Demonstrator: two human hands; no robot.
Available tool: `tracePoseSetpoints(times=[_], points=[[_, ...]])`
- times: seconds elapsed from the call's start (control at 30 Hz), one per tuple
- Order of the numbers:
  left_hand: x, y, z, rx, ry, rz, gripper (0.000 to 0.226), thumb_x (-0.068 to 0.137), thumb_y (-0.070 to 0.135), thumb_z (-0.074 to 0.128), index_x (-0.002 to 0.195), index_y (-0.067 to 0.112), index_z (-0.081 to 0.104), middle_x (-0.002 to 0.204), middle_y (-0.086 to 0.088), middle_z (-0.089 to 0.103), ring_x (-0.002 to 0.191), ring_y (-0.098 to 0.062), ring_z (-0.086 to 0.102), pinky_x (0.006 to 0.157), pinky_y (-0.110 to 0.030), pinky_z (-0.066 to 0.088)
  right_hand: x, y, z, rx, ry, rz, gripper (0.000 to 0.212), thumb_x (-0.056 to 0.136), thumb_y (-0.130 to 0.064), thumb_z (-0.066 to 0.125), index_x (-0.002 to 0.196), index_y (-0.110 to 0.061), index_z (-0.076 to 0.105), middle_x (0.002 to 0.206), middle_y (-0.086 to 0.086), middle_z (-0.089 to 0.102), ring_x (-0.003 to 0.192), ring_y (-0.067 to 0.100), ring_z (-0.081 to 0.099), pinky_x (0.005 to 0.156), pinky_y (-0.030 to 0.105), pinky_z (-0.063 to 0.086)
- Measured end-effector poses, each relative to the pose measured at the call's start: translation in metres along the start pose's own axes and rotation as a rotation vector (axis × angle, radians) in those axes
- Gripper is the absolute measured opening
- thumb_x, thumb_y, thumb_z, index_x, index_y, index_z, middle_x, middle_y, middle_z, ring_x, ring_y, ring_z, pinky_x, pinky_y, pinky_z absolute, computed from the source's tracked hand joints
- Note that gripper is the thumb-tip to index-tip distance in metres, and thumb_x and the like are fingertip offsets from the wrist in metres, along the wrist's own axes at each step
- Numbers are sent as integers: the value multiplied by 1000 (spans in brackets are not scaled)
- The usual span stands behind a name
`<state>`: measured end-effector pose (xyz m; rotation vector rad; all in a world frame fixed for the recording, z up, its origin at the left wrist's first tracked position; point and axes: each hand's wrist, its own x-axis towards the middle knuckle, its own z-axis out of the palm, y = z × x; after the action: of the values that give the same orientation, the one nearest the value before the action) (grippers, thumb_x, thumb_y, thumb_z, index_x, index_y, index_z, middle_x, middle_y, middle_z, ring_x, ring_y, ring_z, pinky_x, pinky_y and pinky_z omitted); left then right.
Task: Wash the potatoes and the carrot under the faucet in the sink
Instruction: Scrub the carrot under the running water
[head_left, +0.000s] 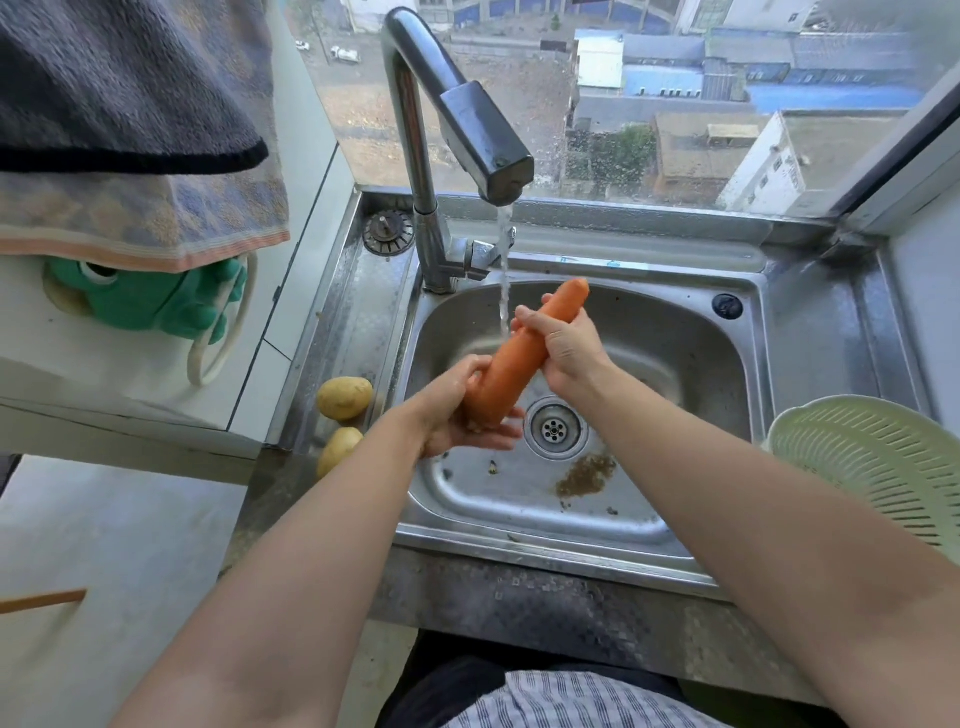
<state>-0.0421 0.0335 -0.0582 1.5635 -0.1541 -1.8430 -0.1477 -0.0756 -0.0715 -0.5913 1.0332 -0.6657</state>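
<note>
Over the sink, both hands hold the carrot under the faucet stream: left hand closed around its lower end, right hand wrapped near the top. The carrot wash is in progress. Next, I think, come the two potatoes waiting on the worktop.

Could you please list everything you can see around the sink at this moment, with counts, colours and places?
carrot: one, orange, held over the basin in the water stream
potatoes: two, yellowish, on the steel ledge left of the basin, the nearer one partly hidden by the left forearm
faucet: one, steel with a dark spout, behind the basin, running
sink: one, steel, with some brown grit near the drain
sink strainer plug: one, dark metal, on the ledge left of the faucet
colander: one, pale green, right of the sink
towels: two, grey and patterned, hanging upper left
frog-shaped item: one, green, under the towels
left hand: one, gripping the carrot's lower end
right hand: one, around its upper part
</note>
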Motion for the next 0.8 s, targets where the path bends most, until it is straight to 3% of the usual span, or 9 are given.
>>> tracePoseSetpoints(times=[0.07,0.17,0.3,0.37,0.47,0.57,0.63,0.7,0.8], points=[[-7,-1,-1,107,-25,-31,63,98,57,32,113,2,56,89,-19,67,70,-29,67,65,-38,61,0,6,10,-48,-1,-13,40,85,-16,74,116,-8,49,84,10,62,67,21,61,80,42,57],[-5,-2,7,192,152,14,64,100,53,19,95,4,60,72,-14,64,54,-23,59,50,-27,49,0,8,22,-49,9,-8,37,86,-37,70,106,-11,55,71,6,63,64,21,64,71,39,58],[13,-5,1,257,497,112,59,100,36,18,102,-4,61,75,-21,68,50,-28,60,42,-24,44,2,21,25,-180,-96,60,47,83,-7,73,119,-10,44,100,16,60,87,27,63,92,50,54],[15,-6,0,445,682,231,55,100,32,19,98,-5,61,88,-24,68,67,-35,66,55,-33,53,-2,26,30,-99,9,89,42,86,-11,72,116,-6,44,90,12,61,77,23,63,92,50,54],[6,-7,4,775,836,431,50,104,29,21,88,5,62,90,-16,63,80,-30,55,71,-31,37,-3,20,39,173,155,174,44,84,-43,71,97,-8,50,63,6,60,58,20,60,81,43,56],[10,-6,-6,589,720,370,42,99,35,28,83,10,58,95,-18,66,78,-32,58,70,-33,45,1,17,38,181,124,171,36,85,-38,70,97,-10,51,58,6,61,55,20,60,65,34,55],[6,-6,-14,253,488,239,47,96,45,35,91,8,63,93,-23,70,64,-31,65,54,-29,50,0,17,38,150,69,177,20,89,-18,67,100,-8,54,65,6,61,59,18,59,59,30,55],[0,-8,-19,89,315,141,55,96,54,37,102,7,63,78,-18,68,49,-22,61,38,-19,40,-1,19,38,141,27,157,30,86,-7,69,111,-7,52,78,6,59,68,17,59,64,30,54],[3,-6,-19,104,353,154,58,97,54,31,98,4,60,66,-14,63,41,-19,51,33,-15,27,-4,31,41,-33,-22,73,61,79,0,74,128,-8,39,101,9,56,92,22,59,85,40,52]])
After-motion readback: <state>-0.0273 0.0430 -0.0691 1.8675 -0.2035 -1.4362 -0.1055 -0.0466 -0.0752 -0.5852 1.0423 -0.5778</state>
